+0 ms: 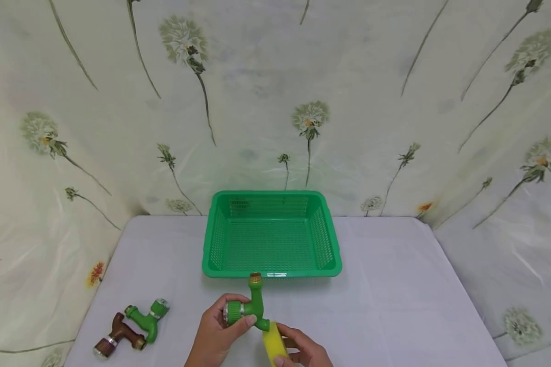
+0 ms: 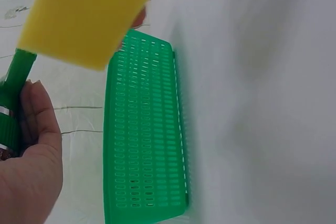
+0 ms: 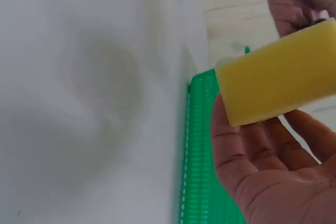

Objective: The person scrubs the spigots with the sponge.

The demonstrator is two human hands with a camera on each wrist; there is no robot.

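My left hand grips a green tap by its body and ribbed knob, with the brass-coloured threaded end pointing up and away. In my right hand is a yellow sponge, pinched between thumb and fingers. The sponge meets the tap's spout end in the head view. Seen from the left wrist, the sponge covers part of the right hand, and the tap lies against the left fingers. In the right wrist view the sponge rests along the right fingers and hides most of the tap.
A green plastic basket with slotted walls stands behind the hands, near the patterned backdrop. On the left of the white-covered table lie a second green tap and a brown tap, close together.
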